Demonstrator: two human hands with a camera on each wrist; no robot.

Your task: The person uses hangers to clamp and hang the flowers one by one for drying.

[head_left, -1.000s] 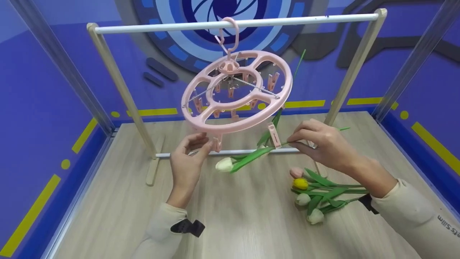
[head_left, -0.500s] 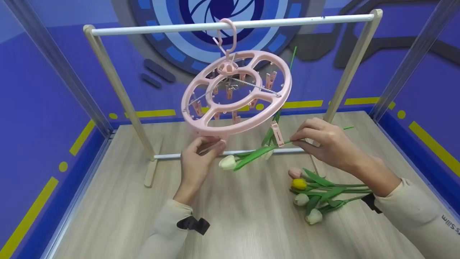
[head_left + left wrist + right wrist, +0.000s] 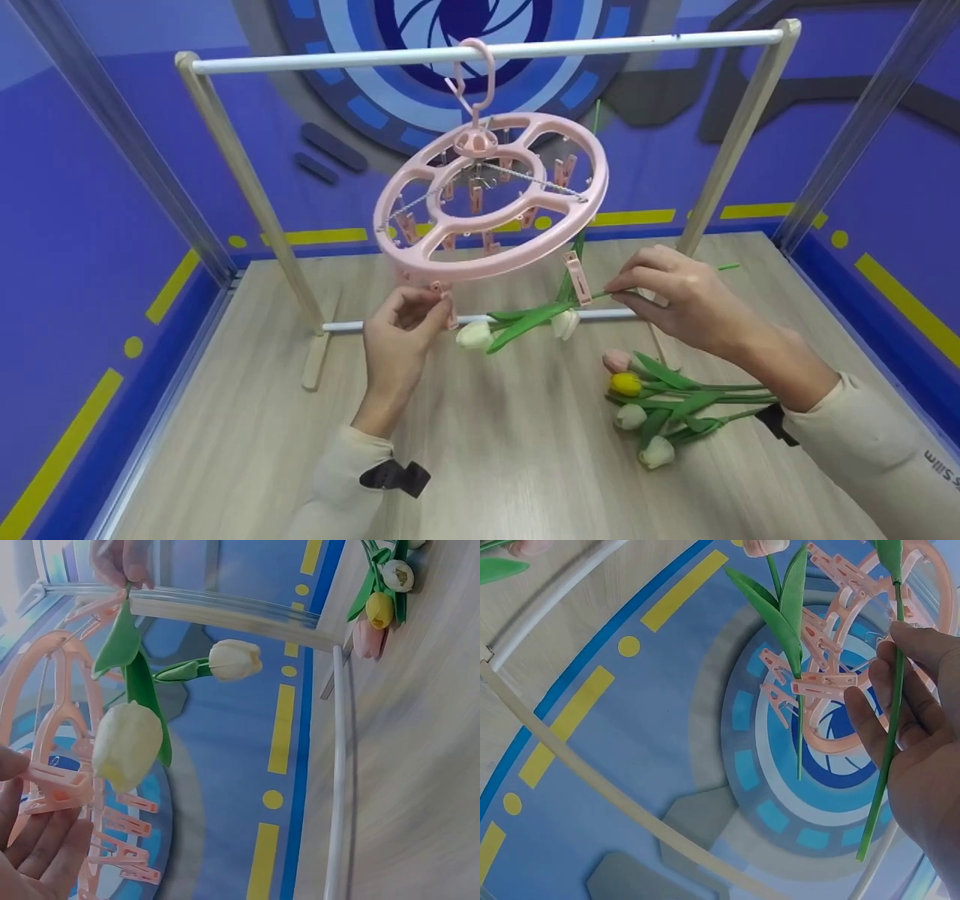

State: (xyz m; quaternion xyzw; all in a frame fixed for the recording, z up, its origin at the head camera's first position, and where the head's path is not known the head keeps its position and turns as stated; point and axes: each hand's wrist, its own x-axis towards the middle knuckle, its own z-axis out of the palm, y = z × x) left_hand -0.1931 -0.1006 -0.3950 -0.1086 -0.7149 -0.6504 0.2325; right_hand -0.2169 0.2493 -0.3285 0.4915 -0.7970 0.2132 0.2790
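A pink round clip hanger (image 3: 480,266) hangs tilted from the rack's top bar. My left hand (image 3: 397,337) pinches a pink clothespin (image 3: 56,784) under the hanger's front left rim. Over on the right, my right hand (image 3: 679,300) holds a white tulip (image 3: 474,336) by its green stem (image 3: 889,742), bloom toward the left hand. Another clothespin (image 3: 577,279) hangs across that stem; whether it grips the stem I cannot tell. Behind, a second white tulip (image 3: 566,324) hangs bloom down from the hanger, its stem rising past the rim.
On the wooden tabletop (image 3: 480,465), several loose tulips (image 3: 660,409), pink, yellow and white, lie at the right. The rack has a white top bar (image 3: 630,46), wooden legs (image 3: 240,172) and a low white crossbar (image 3: 349,327). Blue patterned walls enclose the table.
My left hand has come up to the clothespin, pinched it and shifted slightly left and down. The hanger has swung a little. The right hand still grips the tulip stem.
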